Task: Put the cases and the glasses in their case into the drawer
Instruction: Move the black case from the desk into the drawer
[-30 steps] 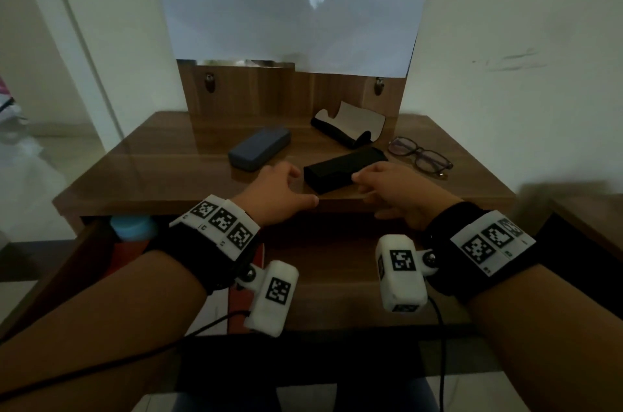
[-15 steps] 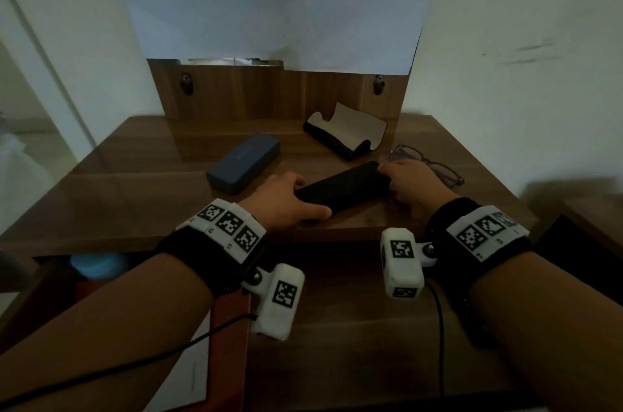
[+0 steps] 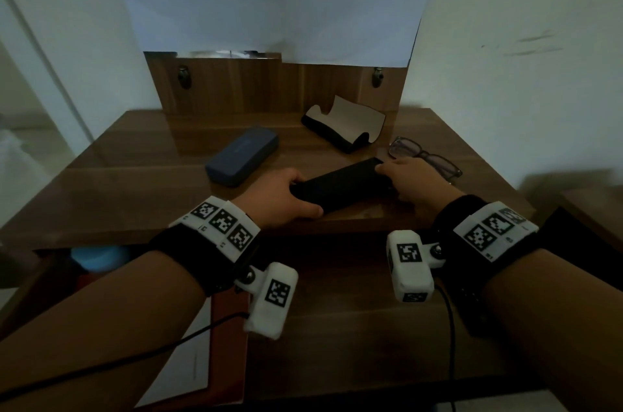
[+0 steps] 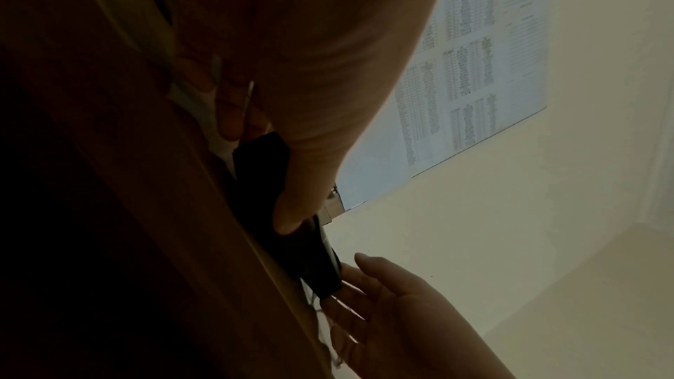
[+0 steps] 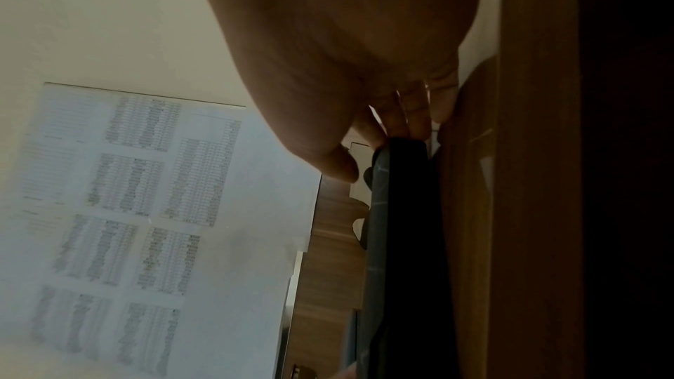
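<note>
The black case (image 3: 340,187) lies closed near the front edge of the wooden table (image 3: 135,175), and it is gripped at both ends: the left hand (image 3: 283,197) is curled round its near-left end, thumb along the front side and fingers over the back, while the right hand (image 3: 409,180) is closed over its far-right end, fingertips on top, as is seen from the right wrist too. From this it is judged that the first case is only just being taken up; nothing is seen to have been placed in the drawer (image 3: 337,327) yet, which stands pulled open below the table front. The blue case (image 3: 242,160) is left closed on the table, just behind the left hand. The open case (image 3: 342,130), its pale lining shown, is set further back near the wooden back panel (image 3: 269,84), and the glasses (image 3: 424,155) lie unfolded just beyond the right hand, outside any case. So almost all remains: the glasses are to be folded into the open case, that case shut, and three cases carried down. The drawer's left part is taken up by a red item (image 3: 229,344) and a pale blue object (image 3: 97,256), so room is judged to be mainly on the right.
</note>
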